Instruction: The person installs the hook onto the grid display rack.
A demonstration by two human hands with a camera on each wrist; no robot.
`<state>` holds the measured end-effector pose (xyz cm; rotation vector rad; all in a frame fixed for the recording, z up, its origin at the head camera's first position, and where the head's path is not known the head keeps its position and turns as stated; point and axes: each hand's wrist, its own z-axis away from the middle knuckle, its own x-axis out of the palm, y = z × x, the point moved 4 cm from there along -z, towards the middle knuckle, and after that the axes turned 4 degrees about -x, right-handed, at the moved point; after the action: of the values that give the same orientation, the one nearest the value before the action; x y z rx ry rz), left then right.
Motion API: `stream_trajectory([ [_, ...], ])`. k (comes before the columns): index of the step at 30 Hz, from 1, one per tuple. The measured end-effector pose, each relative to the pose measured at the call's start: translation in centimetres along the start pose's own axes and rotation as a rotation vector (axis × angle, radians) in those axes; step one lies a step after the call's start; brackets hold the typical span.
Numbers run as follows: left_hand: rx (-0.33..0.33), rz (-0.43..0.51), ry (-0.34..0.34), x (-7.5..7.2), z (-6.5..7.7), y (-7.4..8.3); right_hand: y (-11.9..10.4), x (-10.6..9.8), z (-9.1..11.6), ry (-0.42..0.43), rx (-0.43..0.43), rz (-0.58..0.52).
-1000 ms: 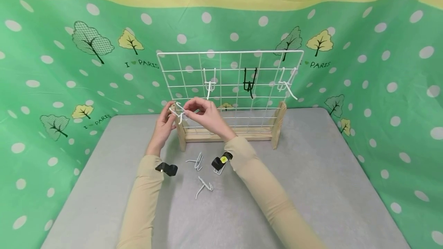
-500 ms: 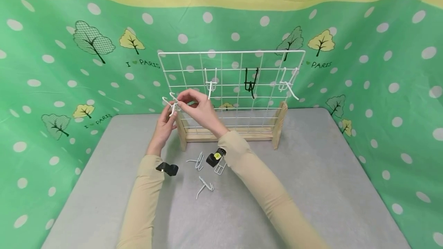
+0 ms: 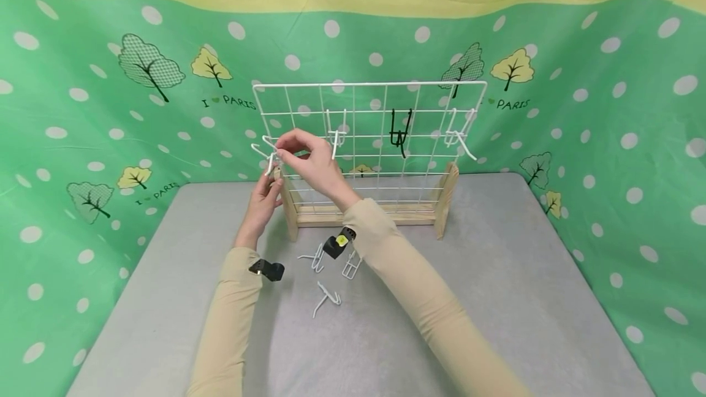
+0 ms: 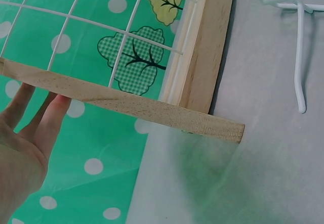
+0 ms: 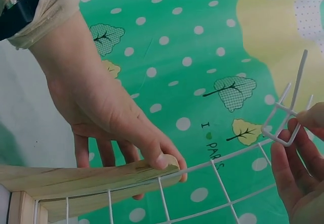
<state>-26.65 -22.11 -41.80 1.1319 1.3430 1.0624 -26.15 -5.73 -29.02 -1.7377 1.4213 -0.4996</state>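
Observation:
My left hand (image 3: 260, 207) grips the top of the left wooden upright (image 4: 121, 106) of a white wire grid rack (image 3: 369, 83). In the right wrist view its thumb (image 5: 157, 158) lies over the rounded wooden end, with fingers on the far side. My right hand (image 3: 315, 163) pinches a white wire hook (image 5: 280, 105) between thumb and fingers. That hook is held close by the grid's left edge, its two curved ends pointing up and left in the head view. A white hook (image 3: 337, 135), a black hook (image 3: 398, 135) and another white hook (image 3: 455, 135) hang on the grid.
On the grey tabletop (image 3: 496, 299), loose white hooks lie in front of the rack: one hook (image 3: 314, 257) near its left side, a second hook (image 3: 328, 296) closer to me, a third hook (image 3: 350, 266) partly under my right wrist. Green polka-dot cloth (image 3: 623, 158) surrounds the table.
My right hand has moved up and left with the white hook, from in front of the left upright to beside the grid's left edge. My left hand stays on the upright.

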Motion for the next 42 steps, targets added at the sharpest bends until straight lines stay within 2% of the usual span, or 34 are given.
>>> stream_trajectory([
  [4, -0.007, -0.017, -0.017, 0.4, 0.7, 1.4, -0.2, -0.1, -0.4, 0.037, -0.017, 0.002],
  [8, -0.015, -0.016, -0.025, 0.5, 0.8, 1.6, -0.2, -0.3, -0.8, 0.104, -0.012, -0.015],
  [11, -0.018, 0.008, -0.021, 0.3, 0.3, 0.6, -0.5, -0.5, -0.9, 0.149, 0.013, -0.048],
  [15, -0.024, 0.029, -0.01, -0.1, -0.6, -1.1, -2.3, -0.9, -0.8, 0.188, 0.045, -0.084],
  [18, -0.017, 0.022, -0.001, -0.1, -0.9, -1.6, -3.5, -1.1, -0.8, 0.209, 0.06, -0.102],
  [22, -0.013, 0.027, 0.002, -0.1, -0.9, -1.6, -3.7, -1.3, -0.9, 0.233, 0.098, -0.16],
  [27, -0.02, 0.032, -0.012, 0.2, -0.2, -0.3, -3.3, -1.3, -1.3, 0.256, 0.147, -0.216],
  [31, -0.02, 0.011, -0.017, 0.5, 0.7, 1.0, -1.8, -1.2, -1.9, 0.287, 0.181, -0.258],
  [35, -0.023, 0.006, -0.017, 0.5, 0.9, 1.2, -0.3, -0.9, -2.3, 0.298, 0.199, -0.288],
  [42, -0.012, 0.018, -0.008, 0.3, 0.8, 1.2, 0.0, -0.5, -2.2, 0.281, 0.199, -0.3],
])
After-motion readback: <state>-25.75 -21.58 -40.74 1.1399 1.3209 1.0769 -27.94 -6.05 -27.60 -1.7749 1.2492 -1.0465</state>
